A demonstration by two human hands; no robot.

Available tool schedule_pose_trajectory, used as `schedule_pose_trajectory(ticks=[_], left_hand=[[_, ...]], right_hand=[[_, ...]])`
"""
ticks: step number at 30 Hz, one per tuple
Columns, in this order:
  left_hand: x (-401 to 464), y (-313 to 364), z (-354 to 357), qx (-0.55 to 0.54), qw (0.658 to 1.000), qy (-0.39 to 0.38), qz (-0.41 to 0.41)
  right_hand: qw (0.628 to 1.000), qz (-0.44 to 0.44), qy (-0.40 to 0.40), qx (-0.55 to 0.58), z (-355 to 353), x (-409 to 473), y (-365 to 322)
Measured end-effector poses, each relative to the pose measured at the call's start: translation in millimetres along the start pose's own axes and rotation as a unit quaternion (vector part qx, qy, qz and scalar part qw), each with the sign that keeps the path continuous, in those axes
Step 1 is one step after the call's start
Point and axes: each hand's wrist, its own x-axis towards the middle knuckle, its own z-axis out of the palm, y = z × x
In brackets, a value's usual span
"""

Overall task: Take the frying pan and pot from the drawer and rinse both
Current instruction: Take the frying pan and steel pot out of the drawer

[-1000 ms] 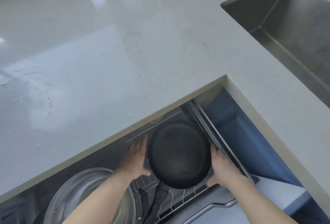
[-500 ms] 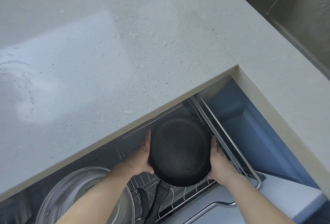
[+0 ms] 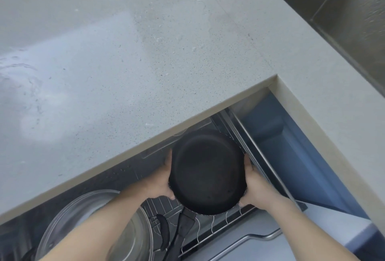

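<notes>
Black round non-stick frying pan (image 3: 208,174), one, sits between two bare hands over the open drawer's wire rack (image 3: 210,232). Left hand (image 3: 161,183) clasps the pan's left rim, thumb curled at the near edge; right hand (image 3: 253,185) clasps the right rim the same way. One black pan handle (image 3: 182,231) points toward the camera. One clear round glass lid (image 3: 93,227) lies in the drawer at left, partly under the left forearm. One grey speckled stone countertop (image 3: 145,52) above; one steel sink (image 3: 343,15) at top right. No pot identifiable.
</notes>
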Motion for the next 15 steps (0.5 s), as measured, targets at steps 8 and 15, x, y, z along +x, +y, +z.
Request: schedule_pose_trajectory(ticks=[8,15], left_hand=[[-23.0,29.8,-35.2,0.004,0.997,-0.066,0.032],[-65.2,38.3,-45.6,-0.008,0.998,-0.059,0.024]], right_hand=[[0.997,-0.028,-0.072,0.026,-43.9,-11.0,-6.3],[0.997,-0.036,-0.071,0.0,-56.3,-34.1,-22.3]])
